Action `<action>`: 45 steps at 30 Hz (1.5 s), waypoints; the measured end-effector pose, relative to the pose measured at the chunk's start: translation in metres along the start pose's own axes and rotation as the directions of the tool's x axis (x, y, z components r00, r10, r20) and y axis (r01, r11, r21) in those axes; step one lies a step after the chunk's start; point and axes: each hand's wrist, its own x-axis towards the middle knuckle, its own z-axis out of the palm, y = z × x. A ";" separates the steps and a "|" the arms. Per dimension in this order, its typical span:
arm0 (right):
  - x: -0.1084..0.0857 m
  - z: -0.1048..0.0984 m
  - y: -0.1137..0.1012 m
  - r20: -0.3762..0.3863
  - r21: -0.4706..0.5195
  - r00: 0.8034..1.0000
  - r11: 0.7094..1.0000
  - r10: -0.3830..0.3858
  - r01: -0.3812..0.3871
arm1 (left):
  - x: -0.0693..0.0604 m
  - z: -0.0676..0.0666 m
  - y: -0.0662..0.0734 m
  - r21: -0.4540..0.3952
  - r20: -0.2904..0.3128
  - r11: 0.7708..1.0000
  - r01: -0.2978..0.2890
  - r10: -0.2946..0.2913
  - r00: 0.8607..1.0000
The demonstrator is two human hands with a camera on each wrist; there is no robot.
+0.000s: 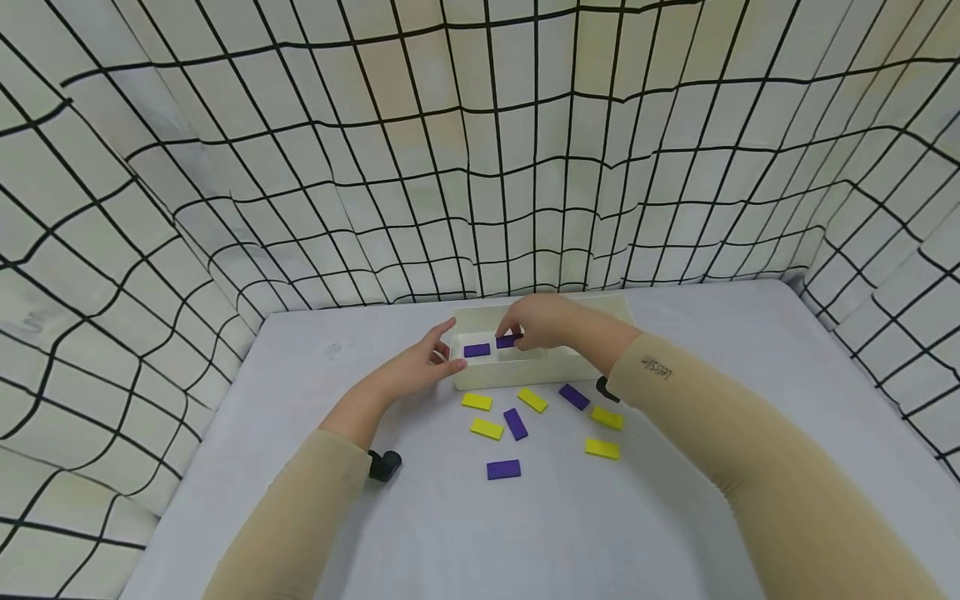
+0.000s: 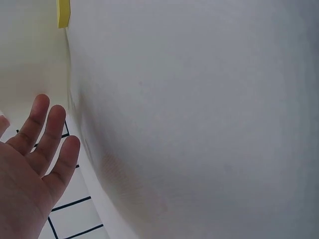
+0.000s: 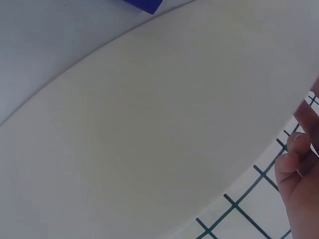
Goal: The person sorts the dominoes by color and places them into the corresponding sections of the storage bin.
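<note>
right hand (image 1: 546,322) pinches a block (image 1: 507,342), long axis left-right, right of its twin (image 1: 476,351)! left hand (image 1: 411,369) spread, nearer that twin.

We've got a white tabletop (image 1: 420,533); on it, near the far edge, we log one cream open-topped box (image 1: 517,375). Scattered in front of it we count five yellow blocks (image 1: 487,429) and three purple blocks (image 1: 516,423), all flat. Lowest purple one lies nearest us, well apart from the box.
</note>
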 end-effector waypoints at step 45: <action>0.025 0.017 -0.002 -0.052 -0.154 0.999 0.988 -0.013 0.005 | 0.000 0.000 0.001 -0.026 0.007 1.000 0.005 -0.005 1.000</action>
